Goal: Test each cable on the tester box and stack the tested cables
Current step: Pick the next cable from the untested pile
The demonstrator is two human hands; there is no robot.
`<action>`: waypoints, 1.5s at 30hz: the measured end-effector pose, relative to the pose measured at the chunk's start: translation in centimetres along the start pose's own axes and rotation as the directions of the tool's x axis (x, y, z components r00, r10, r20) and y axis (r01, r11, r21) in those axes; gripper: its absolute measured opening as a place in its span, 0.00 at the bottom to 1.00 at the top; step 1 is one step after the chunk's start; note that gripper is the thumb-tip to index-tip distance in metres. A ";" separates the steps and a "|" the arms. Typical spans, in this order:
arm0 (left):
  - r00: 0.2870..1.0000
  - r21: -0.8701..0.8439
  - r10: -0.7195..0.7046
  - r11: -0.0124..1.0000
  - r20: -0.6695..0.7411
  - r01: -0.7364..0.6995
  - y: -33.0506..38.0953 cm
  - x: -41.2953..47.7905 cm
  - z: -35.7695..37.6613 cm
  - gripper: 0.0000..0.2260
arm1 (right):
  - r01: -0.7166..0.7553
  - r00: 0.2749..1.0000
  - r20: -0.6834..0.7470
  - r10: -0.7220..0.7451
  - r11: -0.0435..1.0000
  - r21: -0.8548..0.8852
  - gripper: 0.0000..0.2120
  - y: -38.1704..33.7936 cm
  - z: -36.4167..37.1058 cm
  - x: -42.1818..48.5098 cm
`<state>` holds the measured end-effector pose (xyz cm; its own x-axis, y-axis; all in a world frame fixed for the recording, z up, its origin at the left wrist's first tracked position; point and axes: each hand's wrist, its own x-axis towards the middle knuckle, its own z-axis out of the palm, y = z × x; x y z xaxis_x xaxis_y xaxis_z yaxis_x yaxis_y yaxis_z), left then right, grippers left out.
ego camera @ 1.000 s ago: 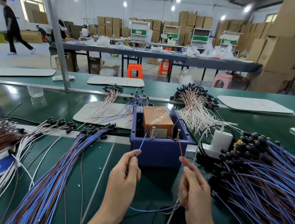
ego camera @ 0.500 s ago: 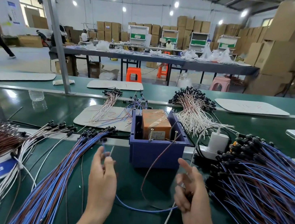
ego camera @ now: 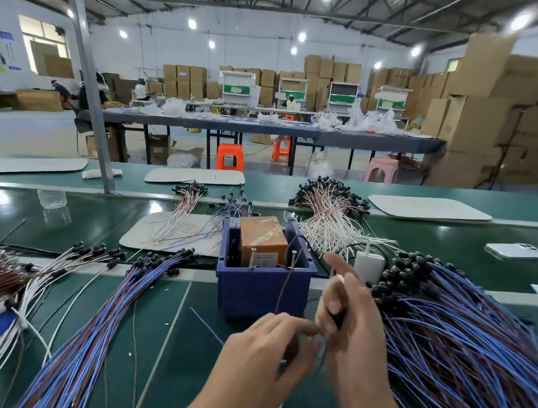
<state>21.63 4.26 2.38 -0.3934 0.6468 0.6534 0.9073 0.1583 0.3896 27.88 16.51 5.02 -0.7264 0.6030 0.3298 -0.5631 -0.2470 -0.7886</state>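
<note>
Cable (ego camera: 285,284) pinched between left hand (ego camera: 259,358), right hand (ego camera: 351,333)

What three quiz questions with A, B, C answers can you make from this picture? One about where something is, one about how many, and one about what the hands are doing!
1. Where is the flat white smartphone?
A. on a pink stool
B. in a cardboard carton
C. on the green table, far right

2. How many orange plastic stools stand on the floor behind?
A. two
B. one
C. five

3. What are the two hands doing?
A. lying flat and far apart
B. meeting at a thin brown-and-blue cable
C. lifting a stool

Answers:
1 C: the phone lies on bare green tabletop near the right edge.
2 A: two orange seats show, one beside the other, under the long grey table.
3 B: the left hand and right hand touch in front of the blue plastic tester box, fingers curled on the cable.
</note>
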 end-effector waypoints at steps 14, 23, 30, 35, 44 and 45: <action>0.998 -0.543 -0.016 0.839 -0.058 -0.018 10.2 9.8 -1.4 0.05 | 0.435 0.898 0.140 -0.417 0.791 -0.431 0.14 -12.6 -0.7 -0.7; 0.975 -0.871 -0.208 0.459 0.083 0.172 12.7 18.7 0.2 0.07 | 0.287 0.894 0.004 -0.448 0.566 -0.773 0.10 -16.7 -8.9 -0.5; 0.950 -0.483 -0.212 0.822 0.231 0.301 9.4 22.0 8.4 0.14 | -0.077 0.931 -0.079 -0.357 0.022 -0.997 0.06 -17.3 -16.6 1.4; 0.901 0.048 -0.224 0.974 0.371 0.222 6.4 20.9 12.0 0.24 | -0.269 0.957 -0.238 -0.165 -0.208 -0.940 0.15 -15.7 -19.7 1.8; 0.878 -0.080 -0.075 0.989 0.473 0.127 2.2 17.3 6.8 0.18 | 0.084 0.914 0.153 -0.375 -0.194 -0.977 0.16 -11.8 -14.5 2.2; 0.863 -0.070 -0.054 0.992 0.502 0.103 1.6 16.6 5.9 0.17 | 0.139 0.910 0.197 -0.364 -0.179 -0.974 0.15 -10.7 -13.2 2.2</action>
<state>17.40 19.62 10.01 -0.3136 0.9245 0.2169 0.8495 0.1711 0.4990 37.55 30.49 7.28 -0.5338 0.4891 0.6898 0.3835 0.8670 -0.3180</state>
